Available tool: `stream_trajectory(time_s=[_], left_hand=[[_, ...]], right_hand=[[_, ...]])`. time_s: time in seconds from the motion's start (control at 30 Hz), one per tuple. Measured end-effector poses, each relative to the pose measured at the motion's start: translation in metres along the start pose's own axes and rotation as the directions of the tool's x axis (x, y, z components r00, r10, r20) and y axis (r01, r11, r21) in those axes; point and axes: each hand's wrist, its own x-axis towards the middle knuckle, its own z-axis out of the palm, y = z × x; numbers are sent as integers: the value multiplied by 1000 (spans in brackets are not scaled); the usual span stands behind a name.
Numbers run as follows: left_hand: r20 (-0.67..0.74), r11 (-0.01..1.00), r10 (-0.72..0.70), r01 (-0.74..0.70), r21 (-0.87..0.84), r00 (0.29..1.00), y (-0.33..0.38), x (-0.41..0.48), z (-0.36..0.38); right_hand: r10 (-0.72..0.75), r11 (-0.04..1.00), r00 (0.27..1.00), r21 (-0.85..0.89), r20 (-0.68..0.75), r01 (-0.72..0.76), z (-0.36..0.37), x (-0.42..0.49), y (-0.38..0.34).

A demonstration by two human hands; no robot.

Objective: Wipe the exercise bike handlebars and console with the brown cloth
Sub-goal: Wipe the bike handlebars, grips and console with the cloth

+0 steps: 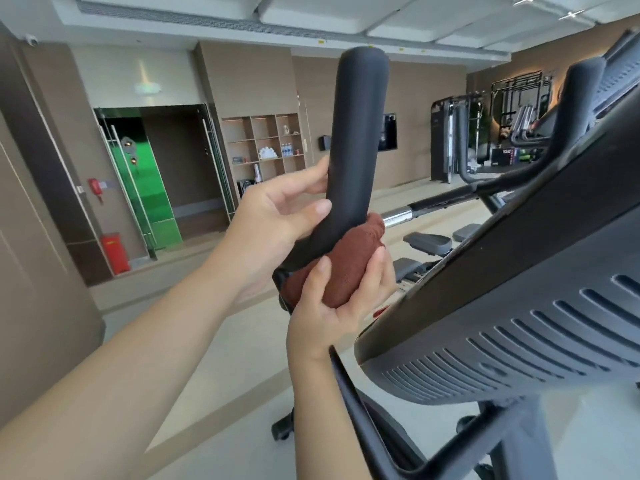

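A black padded handlebar [356, 133] rises upright in the middle of the view. My left hand [277, 216] grips it from the left, thumb across its front. Lower down, my right hand [339, 306] is closed on the bunched brown cloth [349, 261], pressing it against the right underside of the handlebar's lower bend. The grey vented back of the console [519, 313] fills the right side. A second handlebar [585, 91] stands behind the console at the upper right.
The bike's black frame and base [415, 431] run below the console. Weight benches [429, 242] and a chrome bar [398, 216] sit behind the handlebar. Strength machines [485, 140] stand at the far right, shelves [266, 147] and a glass door [145, 188] on the back wall.
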Motion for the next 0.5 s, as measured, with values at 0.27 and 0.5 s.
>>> stream_trajectory(time_s=[0.27, 0.5], left_hand=[[15, 998, -64, 65, -18, 998, -16, -15, 15], [1, 995, -97, 97, 29, 995, -15, -21, 8]], right_hand=[[268, 963, 963, 37, -6, -268, -27, -33, 14], [-26, 991, 992, -126, 127, 43, -19, 37, -8]])
